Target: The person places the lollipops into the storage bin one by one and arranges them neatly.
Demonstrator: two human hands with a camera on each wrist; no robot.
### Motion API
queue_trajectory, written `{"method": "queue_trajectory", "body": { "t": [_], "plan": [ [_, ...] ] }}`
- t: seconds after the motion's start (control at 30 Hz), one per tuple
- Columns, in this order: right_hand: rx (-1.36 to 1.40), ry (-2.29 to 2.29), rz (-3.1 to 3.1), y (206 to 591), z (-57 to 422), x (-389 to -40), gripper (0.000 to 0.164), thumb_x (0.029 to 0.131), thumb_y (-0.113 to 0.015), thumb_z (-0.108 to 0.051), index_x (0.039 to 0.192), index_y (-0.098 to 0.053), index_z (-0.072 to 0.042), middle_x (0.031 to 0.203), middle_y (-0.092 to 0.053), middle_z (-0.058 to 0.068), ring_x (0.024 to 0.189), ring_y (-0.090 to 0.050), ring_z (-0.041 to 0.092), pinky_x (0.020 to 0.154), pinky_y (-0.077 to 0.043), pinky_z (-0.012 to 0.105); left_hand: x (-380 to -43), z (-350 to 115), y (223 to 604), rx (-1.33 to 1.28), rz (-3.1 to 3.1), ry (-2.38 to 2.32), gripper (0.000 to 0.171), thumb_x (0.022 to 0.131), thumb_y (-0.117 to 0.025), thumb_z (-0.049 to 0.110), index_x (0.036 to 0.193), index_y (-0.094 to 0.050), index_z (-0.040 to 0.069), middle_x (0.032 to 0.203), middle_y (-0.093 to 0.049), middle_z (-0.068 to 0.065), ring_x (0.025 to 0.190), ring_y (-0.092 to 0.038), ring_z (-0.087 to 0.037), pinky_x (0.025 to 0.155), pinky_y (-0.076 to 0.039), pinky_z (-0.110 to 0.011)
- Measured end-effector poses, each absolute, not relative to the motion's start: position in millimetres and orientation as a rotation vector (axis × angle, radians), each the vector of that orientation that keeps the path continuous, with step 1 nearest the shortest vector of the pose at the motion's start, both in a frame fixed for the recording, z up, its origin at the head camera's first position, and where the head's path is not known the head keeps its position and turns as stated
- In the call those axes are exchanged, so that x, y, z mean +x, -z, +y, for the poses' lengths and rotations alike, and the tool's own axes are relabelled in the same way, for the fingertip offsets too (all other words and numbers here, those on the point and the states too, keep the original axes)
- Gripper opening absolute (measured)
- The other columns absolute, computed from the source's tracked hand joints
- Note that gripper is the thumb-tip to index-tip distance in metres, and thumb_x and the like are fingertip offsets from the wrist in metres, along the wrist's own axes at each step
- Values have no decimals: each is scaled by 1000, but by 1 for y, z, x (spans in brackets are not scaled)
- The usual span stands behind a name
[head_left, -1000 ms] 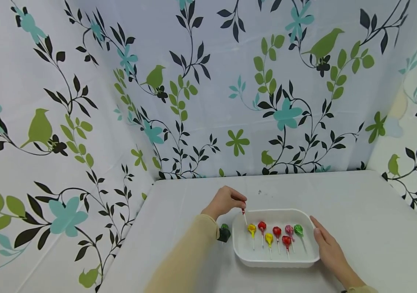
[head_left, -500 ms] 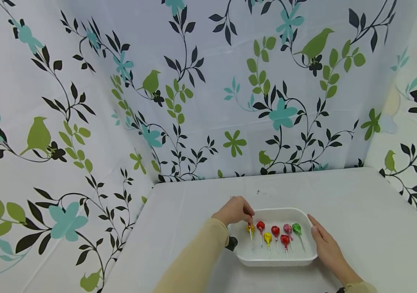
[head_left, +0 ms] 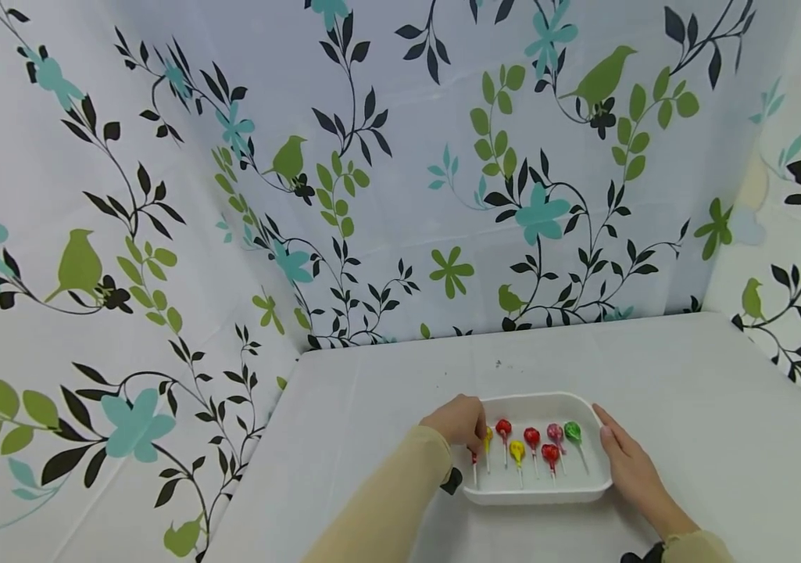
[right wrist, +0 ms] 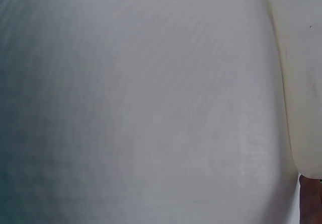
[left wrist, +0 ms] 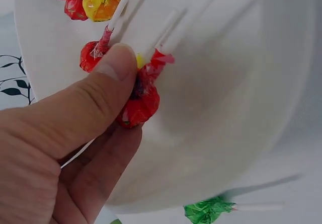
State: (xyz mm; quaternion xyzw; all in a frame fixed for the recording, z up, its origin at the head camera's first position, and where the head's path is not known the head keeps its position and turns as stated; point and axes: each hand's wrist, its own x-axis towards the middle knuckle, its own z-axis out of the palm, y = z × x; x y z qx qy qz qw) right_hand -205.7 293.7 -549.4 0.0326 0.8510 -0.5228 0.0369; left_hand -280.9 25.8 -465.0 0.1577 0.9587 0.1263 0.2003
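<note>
My left hand [head_left: 459, 422] pinches a red lollipop [left wrist: 142, 105] by its wrapped head, between thumb and fingers. It is over the left end of the white tray [head_left: 513, 497], the lollipop's stick pointing toward the near rim. Inside lie several lollipops: yellow [head_left: 516, 450], red [head_left: 531, 436], pink [head_left: 556, 432] and green [head_left: 572, 431], sticks toward me. My right hand [head_left: 632, 461] rests with extended fingers along the tray's right end, its thumb near the rim. In the right wrist view that hand's fingers are out of sight.
Outside the tray a green lollipop [left wrist: 209, 210] lies on the white table [head_left: 365, 422]; the left arm hides it in the head view. A patterned curtain [head_left: 400, 195] hangs behind and at both sides. A pale surface [right wrist: 166, 108] fills most of the right wrist view.
My left hand has carried the red lollipop from above the tray's far left rim down to its left end, left of the yellow one. My right hand has stayed at the tray.
</note>
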Motion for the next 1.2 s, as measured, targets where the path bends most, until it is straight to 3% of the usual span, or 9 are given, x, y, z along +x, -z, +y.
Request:
{"method": "queue_trajectory", "body": {
  "t": [0.53, 1.2],
  "plan": [
    [67, 1646, 2625, 548, 295, -206, 62, 113, -18, -43, 164, -16, -8, 167, -14, 27, 153, -12, 53, 121, -16, 67, -276, 32, 477, 287, 2717, -321, 26, 76, -91, 11, 71, -66, 13, 72, -67, 3, 67, -60, -16, 58, -51, -27],
    [107, 1661, 2594, 553, 295, -204, 62, 112, -17, -44, 164, -15, -10, 168, -11, 23, 154, -10, 50, 122, -14, 66, -271, 38, 477, 349, 2736, -227, 31, 69, -95, 8, 65, -65, 10, 65, -64, 2, 59, -57, -14, 54, -49, -26]
  ]
}}
